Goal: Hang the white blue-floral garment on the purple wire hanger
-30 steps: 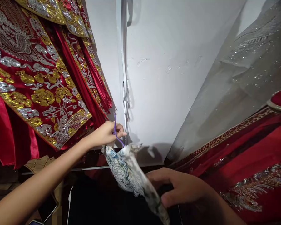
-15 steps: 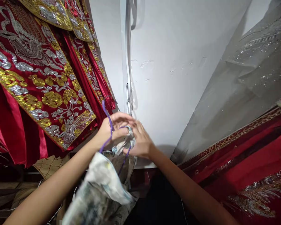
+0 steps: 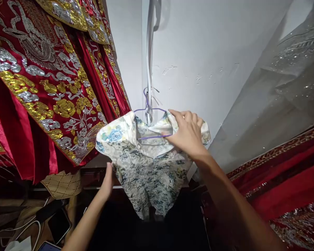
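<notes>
Right hand (image 3: 187, 132) grips the floral garment (image 3: 153, 172) at its shoulder, centre frame; left hand (image 3: 107, 183) is at its left edge, grip unclear. Bunched half a second ago, it now spreads on the purple hanger (image 3: 155, 137), shoulders apparently seated.

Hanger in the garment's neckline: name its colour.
The hanger is purple, best seen in the head view.
</notes>
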`<control>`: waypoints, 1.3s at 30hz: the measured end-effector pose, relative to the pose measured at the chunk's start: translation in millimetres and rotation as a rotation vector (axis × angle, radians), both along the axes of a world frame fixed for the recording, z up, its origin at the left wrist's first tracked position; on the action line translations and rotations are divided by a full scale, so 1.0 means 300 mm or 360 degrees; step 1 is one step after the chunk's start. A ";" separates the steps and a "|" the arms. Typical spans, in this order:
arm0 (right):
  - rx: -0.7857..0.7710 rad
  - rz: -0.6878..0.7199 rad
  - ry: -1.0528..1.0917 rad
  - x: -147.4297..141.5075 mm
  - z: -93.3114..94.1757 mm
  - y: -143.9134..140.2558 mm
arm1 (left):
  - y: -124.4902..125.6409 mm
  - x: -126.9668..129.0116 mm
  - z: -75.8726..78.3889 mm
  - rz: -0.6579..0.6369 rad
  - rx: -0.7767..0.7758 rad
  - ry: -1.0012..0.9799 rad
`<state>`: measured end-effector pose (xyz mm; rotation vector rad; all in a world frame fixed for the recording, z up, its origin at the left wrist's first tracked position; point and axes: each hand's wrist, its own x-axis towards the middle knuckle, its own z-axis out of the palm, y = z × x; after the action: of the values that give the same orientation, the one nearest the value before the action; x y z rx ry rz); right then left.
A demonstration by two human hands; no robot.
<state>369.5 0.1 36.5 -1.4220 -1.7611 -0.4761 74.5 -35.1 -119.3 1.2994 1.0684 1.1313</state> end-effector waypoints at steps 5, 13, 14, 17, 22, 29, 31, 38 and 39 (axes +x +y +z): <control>-0.0475 0.0633 0.0376 -0.030 -0.172 -0.142 | -0.056 0.054 -0.082 0.0111 -0.0116 0.0019; -0.1062 0.0705 0.1777 -0.206 -0.642 -0.186 | -0.137 0.111 -0.062 -0.0012 -0.0320 -0.0422; -0.1153 0.0742 0.1853 -0.235 -0.680 -0.180 | -0.147 0.111 -0.059 0.0007 -0.0334 -0.0476; -0.1196 0.0912 0.1961 -0.299 -0.723 -0.178 | -0.167 0.109 -0.055 0.0114 -0.0359 -0.0640; -0.1151 0.0964 0.1997 -0.308 -0.704 -0.220 | -0.159 0.110 -0.074 0.0524 -0.0341 -0.0749; -0.1205 0.0682 0.2380 -0.289 -0.754 -0.239 | -0.205 0.178 -0.067 0.0454 -0.0474 -0.0922; -0.1240 0.0665 0.2378 -0.291 -0.752 -0.229 | -0.232 0.196 -0.055 0.0278 -0.0494 -0.0948; -0.1266 0.0807 0.2315 -0.316 -0.692 -0.240 | -0.262 0.152 -0.046 0.0040 -0.0495 -0.0923; -0.1243 0.0801 0.2316 -0.314 -0.683 -0.249 | -0.250 0.129 -0.057 0.0091 -0.0502 -0.0886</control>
<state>275.5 -74.7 -168.4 -1.1102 -0.9082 1.3378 113.3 -110.2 -136.5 0.6519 0.8226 1.2138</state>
